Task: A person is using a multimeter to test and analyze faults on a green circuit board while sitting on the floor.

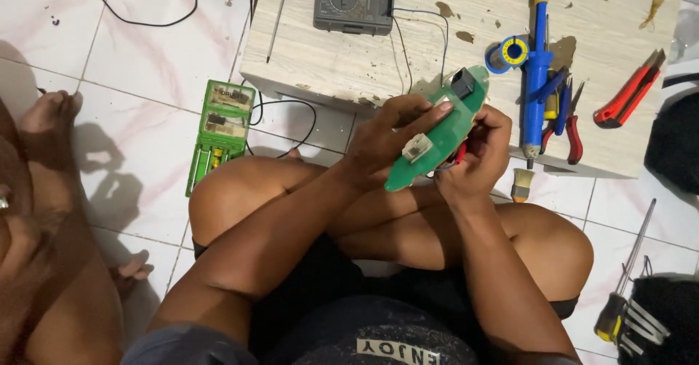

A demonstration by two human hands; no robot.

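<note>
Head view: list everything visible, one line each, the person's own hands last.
circuit board: 1, green, held in both hands
multimeter: 1, grey, table far edge
solder pump: 1, blue and yellow, on table
solder reel: 1, blue, beside pump
utility knife: 1, red, table right
pliers: 1, red-handled, table front
table: 1, pale wood
parts case: 1, green, floor left
screwdriver: 1, floor right
left hand: 1, gripping board
right hand: 1, under board
</note>
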